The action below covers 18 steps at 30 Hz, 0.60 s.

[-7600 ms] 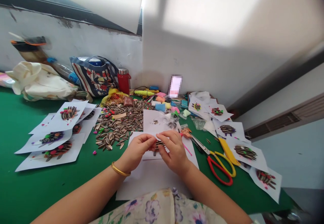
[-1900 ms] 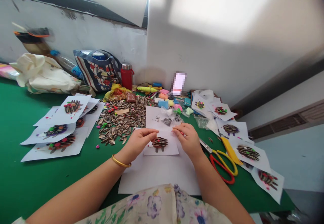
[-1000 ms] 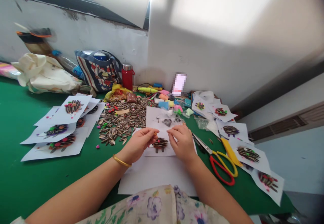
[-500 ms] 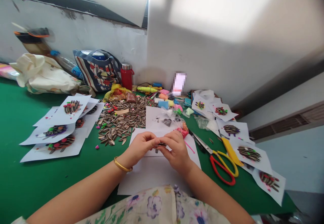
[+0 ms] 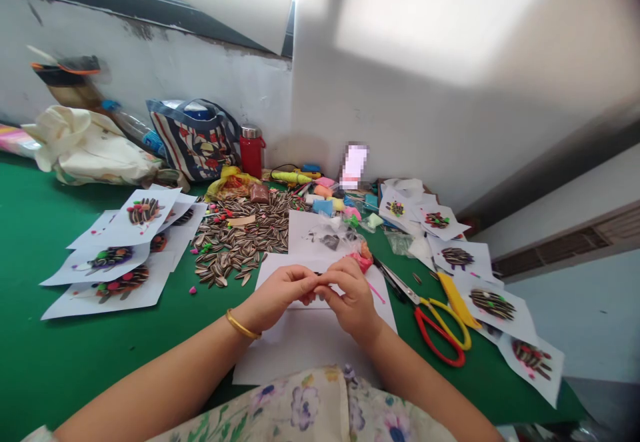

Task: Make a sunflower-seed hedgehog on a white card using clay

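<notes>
My left hand (image 5: 284, 295) and my right hand (image 5: 353, 299) meet fingertip to fingertip over white paper sheets (image 5: 305, 355). Both are closed in a pinch; whatever lies between the fingers is too small and covered to make out. Dark bits on the paper show just behind the fingertips, mostly hidden. Beyond my left hand spreads a heap of striped sunflower seeds (image 5: 273, 225). Pink clay (image 5: 361, 262) in a wrapper sits behind my right hand, with a thin pink stick (image 5: 376, 291) beside it.
Scissors (image 5: 435, 322) with red and yellow handles lie at right. Sheets with seed-covered hedgehog figures are stacked at left (image 5: 145, 302) and right (image 5: 520, 322). A red flask (image 5: 251, 152), a striped bag (image 5: 193, 142) and a pixelated phone-like object (image 5: 355, 165) stand along the wall.
My fingertips have shifted slightly against each other, and the striped seed-like piece seen between them before is now mostly covered. Elsewhere the table looks the same.
</notes>
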Available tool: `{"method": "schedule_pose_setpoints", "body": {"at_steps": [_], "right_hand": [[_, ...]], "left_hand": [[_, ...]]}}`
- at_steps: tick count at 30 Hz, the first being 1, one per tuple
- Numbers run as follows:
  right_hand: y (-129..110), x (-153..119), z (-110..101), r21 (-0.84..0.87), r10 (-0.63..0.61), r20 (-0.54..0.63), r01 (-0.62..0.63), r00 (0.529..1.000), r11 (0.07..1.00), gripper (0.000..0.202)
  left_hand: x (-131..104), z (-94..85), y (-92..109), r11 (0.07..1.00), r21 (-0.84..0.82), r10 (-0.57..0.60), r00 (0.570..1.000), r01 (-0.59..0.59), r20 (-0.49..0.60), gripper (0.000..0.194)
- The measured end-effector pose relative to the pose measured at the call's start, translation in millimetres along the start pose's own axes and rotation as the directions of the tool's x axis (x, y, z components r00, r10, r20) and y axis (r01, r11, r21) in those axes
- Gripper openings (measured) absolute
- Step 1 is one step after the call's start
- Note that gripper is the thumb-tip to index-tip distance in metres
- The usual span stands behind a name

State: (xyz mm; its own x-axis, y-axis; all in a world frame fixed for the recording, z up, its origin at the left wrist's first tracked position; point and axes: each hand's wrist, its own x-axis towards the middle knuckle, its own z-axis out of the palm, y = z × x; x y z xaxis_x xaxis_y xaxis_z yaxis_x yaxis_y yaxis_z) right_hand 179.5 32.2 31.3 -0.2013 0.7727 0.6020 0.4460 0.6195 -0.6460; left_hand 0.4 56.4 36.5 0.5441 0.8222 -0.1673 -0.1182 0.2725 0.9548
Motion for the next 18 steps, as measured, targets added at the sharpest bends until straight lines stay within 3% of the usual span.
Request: {"method": "schedule_pose_setpoints", "body": {"at_steps": [7, 12, 18], "right_hand": [[-1.0, -0.7, 2.2, -0.020, 0.003, 0.022, -0.002, 1.000, 1.000, 0.009], [1.9, -0.5, 1.3, -0.084, -0.002, 0.013, 0.003, 1.000, 0.996, 0.006], [0.5, 1.6, 1.1, -0.114, 0.014, 0.055, -0.008, 0.998, 0.993, 0.014]], "left_hand": [[-1.0, 0.5, 4.5, 0.993, 0.104, 0.058, 0.996, -0.051, -0.065, 0.035], [-0.4, 1.0, 4.4, 0.991, 0.124, 0.049, 0.998, -0.044, -0.041, 0.033], [1.2, 0.5, 0.2, 0.960, 0.247, 0.150, 0.986, -0.128, -0.073, 0.036]]}}
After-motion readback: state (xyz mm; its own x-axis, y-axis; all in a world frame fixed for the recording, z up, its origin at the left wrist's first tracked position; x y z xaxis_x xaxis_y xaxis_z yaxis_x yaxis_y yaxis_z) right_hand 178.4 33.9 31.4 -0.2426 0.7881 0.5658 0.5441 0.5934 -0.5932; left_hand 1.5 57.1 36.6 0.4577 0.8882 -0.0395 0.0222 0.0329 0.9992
